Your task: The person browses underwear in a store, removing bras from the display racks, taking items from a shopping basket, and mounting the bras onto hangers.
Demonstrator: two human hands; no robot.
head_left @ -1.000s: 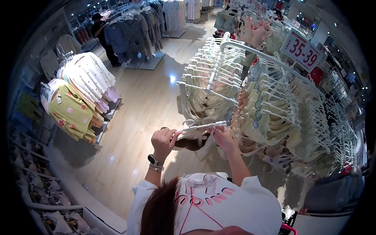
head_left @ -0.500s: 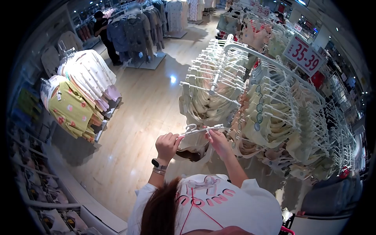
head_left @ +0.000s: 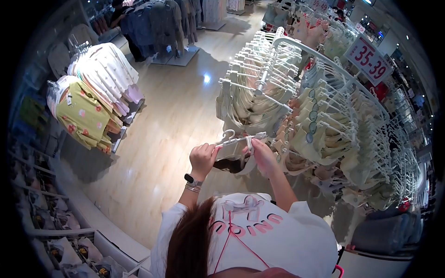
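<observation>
A white clip hanger (head_left: 236, 139) with its hook up is held level in front of my chest. My left hand (head_left: 202, 158), closed, grips the hanger's left end. At the other end, my right hand (head_left: 265, 158) pinches a pale strap that loops over the hanger bar. Below the bar hangs a bra (head_left: 230, 164), light outside with a dark brown area showing; my hands hide part of it. Just beyond, a white rack arm (head_left: 265, 76) carries a row of cream bras (head_left: 248, 109) on white hangers.
More bras on hangers (head_left: 331, 143) crowd the right side under a price sign (head_left: 367, 60). At left stands a rack of children's clothes with a yellow-green garment (head_left: 84, 113). Packages fill the lower-left shelves (head_left: 65, 252). A person (head_left: 132, 44) stands at the back.
My right hand has shifted slightly right and opened out from the hanger bar, with the strap now looped over it. The view has tilted down a little.
</observation>
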